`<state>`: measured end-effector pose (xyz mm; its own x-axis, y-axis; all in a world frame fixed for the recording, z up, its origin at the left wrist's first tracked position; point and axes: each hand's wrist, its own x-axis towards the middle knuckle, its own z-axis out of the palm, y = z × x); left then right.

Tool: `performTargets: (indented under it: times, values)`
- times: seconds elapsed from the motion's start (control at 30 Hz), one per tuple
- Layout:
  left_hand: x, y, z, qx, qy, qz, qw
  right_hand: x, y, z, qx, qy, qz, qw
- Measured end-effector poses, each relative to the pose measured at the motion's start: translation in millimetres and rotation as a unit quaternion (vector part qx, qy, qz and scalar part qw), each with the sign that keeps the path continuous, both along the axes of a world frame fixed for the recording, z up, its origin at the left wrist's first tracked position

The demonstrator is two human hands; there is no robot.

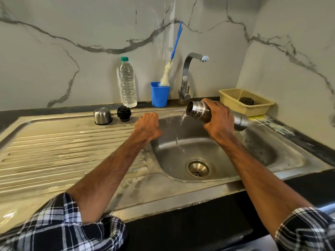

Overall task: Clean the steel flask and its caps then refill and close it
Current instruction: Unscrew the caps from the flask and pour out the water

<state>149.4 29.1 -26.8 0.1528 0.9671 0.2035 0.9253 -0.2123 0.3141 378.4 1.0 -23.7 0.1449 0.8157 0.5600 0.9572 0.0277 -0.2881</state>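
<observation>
My right hand [218, 117] grips the steel flask [199, 110] around its middle, tilted on its side over the sink bowl [181, 142]. Its open mouth points left and a thin stream of water [182, 118] runs out into the bowl. My left hand [147, 126] is a closed fist at the bowl's left rim, holding nothing. The steel outer cap [102, 115] and the black inner cap [123, 114] stand side by side on the drainboard's back edge, left of my left hand.
A clear water bottle [127, 83] with a green lid, a blue cup [160, 94] holding a bottle brush [167, 75], and the tap [188, 75] line the back wall. A yellow basket [246, 102] with a dark scrubber sits at the right. The ribbed drainboard [63, 147] lies left.
</observation>
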Motion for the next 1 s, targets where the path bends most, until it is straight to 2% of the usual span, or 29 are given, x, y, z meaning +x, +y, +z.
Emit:
performTargets:
  times: [0.7, 1.0]
  values:
    - [0, -4, 7, -0.008, -0.004, 0.023, 1.000, -2, -4, 4, 0.048, 0.002, 0.039, 0.998]
    - [-2, -4, 10, -0.022, -0.010, 0.026, 0.999, 1, 2, 1, 0.063, -0.023, 0.046, 0.997]
